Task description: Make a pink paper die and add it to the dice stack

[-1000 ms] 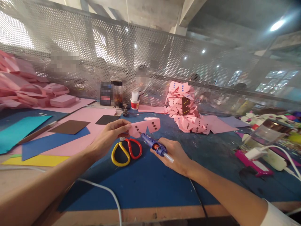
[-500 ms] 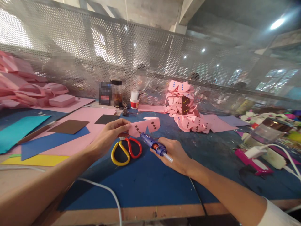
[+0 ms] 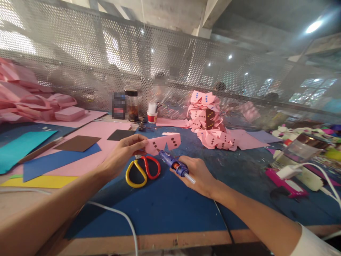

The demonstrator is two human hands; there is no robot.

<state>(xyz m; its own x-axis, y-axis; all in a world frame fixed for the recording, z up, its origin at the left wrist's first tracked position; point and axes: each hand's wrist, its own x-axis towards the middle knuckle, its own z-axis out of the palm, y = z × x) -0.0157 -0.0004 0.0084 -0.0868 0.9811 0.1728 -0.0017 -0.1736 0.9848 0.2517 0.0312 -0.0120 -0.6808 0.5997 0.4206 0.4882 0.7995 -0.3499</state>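
Pinched by its left end in my left hand (image 3: 130, 149) is a pink foam or paper piece (image 3: 160, 143) with dark diamond marks and a notch in its lower edge. My right hand (image 3: 198, 174) is wrapped around a blue hot glue gun (image 3: 173, 164), a clear glue stick poking from its rear. The gun's nozzle is at the lower edge of the pink piece, left of the notch; whether it touches I cannot tell. Beneath the hands lie scissors with one yellow and one red handle (image 3: 136, 174) on the blue mat (image 3: 160, 213); their blades are mostly hidden.
A pile of marked pink pieces (image 3: 205, 121) stands at the back. Coloured sheets (image 3: 64, 160) and pink strips (image 3: 32, 96) lie left. A jar (image 3: 133, 106) and red-white cup (image 3: 152, 116) stand by the perforated screen (image 3: 176, 64). A magenta power strip (image 3: 286, 183) is right; a white cable (image 3: 119, 213) crosses in front.
Both hands, the pink piece and the glue gun hold almost the same position. Behind the screen at the right, a pink shape has come into view.
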